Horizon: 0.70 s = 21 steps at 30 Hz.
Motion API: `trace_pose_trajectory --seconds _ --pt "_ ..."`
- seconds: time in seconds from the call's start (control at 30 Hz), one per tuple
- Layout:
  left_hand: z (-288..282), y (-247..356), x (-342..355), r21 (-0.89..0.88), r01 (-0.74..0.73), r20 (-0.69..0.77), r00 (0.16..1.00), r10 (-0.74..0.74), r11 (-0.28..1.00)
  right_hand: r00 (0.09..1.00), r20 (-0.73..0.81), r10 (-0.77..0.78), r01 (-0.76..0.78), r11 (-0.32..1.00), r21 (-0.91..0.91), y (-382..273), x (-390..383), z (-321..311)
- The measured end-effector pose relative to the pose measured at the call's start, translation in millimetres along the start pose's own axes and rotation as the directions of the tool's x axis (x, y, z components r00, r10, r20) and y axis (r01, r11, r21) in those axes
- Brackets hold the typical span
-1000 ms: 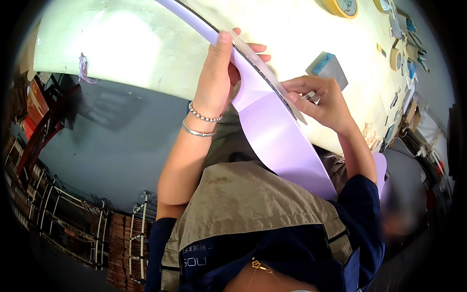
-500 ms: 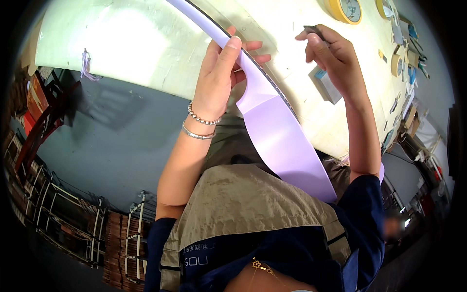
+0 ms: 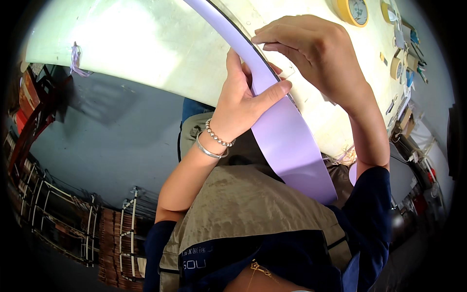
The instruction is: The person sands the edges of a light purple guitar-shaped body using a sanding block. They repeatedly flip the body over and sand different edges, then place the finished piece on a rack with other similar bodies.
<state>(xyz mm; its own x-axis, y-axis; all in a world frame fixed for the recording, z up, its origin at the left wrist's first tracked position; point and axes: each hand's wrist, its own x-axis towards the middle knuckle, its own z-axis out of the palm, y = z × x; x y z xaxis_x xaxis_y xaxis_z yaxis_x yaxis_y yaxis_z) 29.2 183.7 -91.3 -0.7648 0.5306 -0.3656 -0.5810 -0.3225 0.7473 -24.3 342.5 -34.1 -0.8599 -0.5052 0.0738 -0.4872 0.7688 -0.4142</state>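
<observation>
A smooth lavender guitar (image 3: 294,138), seen edge-on, runs from the top of the view down to my lap. Its narrow neck is at the far end, its broad side near me, with a dark line along the right edge. My left hand (image 3: 245,95) wraps it where the neck meets the body, thumb across the lavender surface and fingers round behind. Over the right edge of the neck, just beyond the left hand, my right hand (image 3: 316,56) bends with fingers pressed together and fingertips close to the dark line. Whatever those fingers pinch is hidden.
The pale worktable (image 3: 131,48) spreads ahead, with a lavender tassel of strips (image 3: 77,61) at its front edge. A yellow tape roll (image 3: 354,10) lies far right, with more rolls and tools beyond. Wooden racks (image 3: 114,238) stand at lower left, near a reddish chair (image 3: 31,104).
My right hand has come left and nearer to the guitar's edge; the small dark piece in its fingers is now hidden. My left hand has slid down the neck toward the body.
</observation>
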Motion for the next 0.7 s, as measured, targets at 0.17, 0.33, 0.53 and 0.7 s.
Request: trace_pose_trajectory --seconds 0.17,0.33,0.53,0.7 --pt "0.0 -2.1 2.4 -0.006 -0.023 -0.004 1.000 0.023 1.000 0.999 -0.002 0.042 -0.041 0.985 0.169 -9.6 12.2 -8.8" --pt "1.1 -3.5 2.1 -0.012 -0.022 -0.028 0.999 0.022 1.000 1.000 0.009 -0.005 0.004 0.992 0.124 -11.7 20.1 -15.9" --pt "2.5 -0.5 2.7 -0.017 -0.014 -0.036 0.999 0.014 1.000 0.990 0.141 0.015 -0.020 0.999 0.030 -18.3 25.3 -26.5" --pt "3.4 -0.6 3.9 -0.024 -0.016 -0.027 1.000 0.016 1.000 0.996 0.089 -0.015 0.018 0.999 -0.031 -16.4 26.5 -21.9"
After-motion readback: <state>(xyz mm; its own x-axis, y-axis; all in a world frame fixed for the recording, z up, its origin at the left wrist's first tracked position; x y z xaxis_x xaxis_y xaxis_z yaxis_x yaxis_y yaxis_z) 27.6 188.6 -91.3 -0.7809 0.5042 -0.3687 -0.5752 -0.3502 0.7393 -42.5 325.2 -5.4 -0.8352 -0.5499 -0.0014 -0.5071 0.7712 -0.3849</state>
